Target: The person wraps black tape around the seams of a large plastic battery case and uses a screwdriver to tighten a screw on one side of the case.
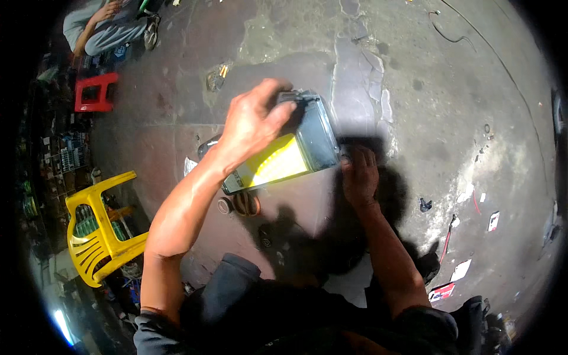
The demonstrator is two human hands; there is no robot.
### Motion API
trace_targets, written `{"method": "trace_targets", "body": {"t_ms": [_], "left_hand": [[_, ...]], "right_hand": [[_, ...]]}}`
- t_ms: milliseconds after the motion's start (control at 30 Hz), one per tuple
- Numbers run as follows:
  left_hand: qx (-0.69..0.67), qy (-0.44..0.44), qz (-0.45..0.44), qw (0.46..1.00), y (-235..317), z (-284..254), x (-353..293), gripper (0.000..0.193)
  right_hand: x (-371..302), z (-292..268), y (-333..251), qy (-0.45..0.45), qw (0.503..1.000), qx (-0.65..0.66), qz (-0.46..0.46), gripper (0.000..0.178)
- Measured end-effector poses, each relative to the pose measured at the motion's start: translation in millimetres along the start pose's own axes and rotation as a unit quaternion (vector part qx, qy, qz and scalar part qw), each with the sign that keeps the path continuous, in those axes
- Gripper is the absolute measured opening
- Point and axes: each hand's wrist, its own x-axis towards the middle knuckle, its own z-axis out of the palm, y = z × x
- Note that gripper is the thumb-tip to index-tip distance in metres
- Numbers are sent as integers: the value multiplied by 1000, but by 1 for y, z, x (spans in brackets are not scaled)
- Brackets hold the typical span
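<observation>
A clear, greyish plastic case [318, 137] with a bright yellow panel is held tilted in front of me, above the floor. My left hand [255, 118] reaches over its far side, with thumb and fingers closed around a dark part at the far edge; the fingertips are slightly blurred. At the case's right end, my right hand [360, 176] has its fingers curled against the corner, partly in shadow. Below the case lie scissors [254, 204] with orange-edged handles and a small round dark object [225, 205] with a pale face.
A yellow plastic chair [111, 260] stands at the left, with a red stool [111, 93] farther off. Another person [109, 32] sits at the far left. Paper scraps [461, 270] and a thin cable [510, 70] lie on the floor at the right.
</observation>
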Motion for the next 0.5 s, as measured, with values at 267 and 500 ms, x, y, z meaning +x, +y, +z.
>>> {"method": "trace_targets", "body": {"t_ms": [267, 500], "left_hand": [[-110, 303, -123, 939, -51, -38, -13, 29], [-231, 524, -317, 756, -239, -65, -146, 16]], "right_hand": [[19, -8, -21, -43, 993, 45, 105, 25], [69, -3, -91, -122, 992, 13, -27, 42]]}}
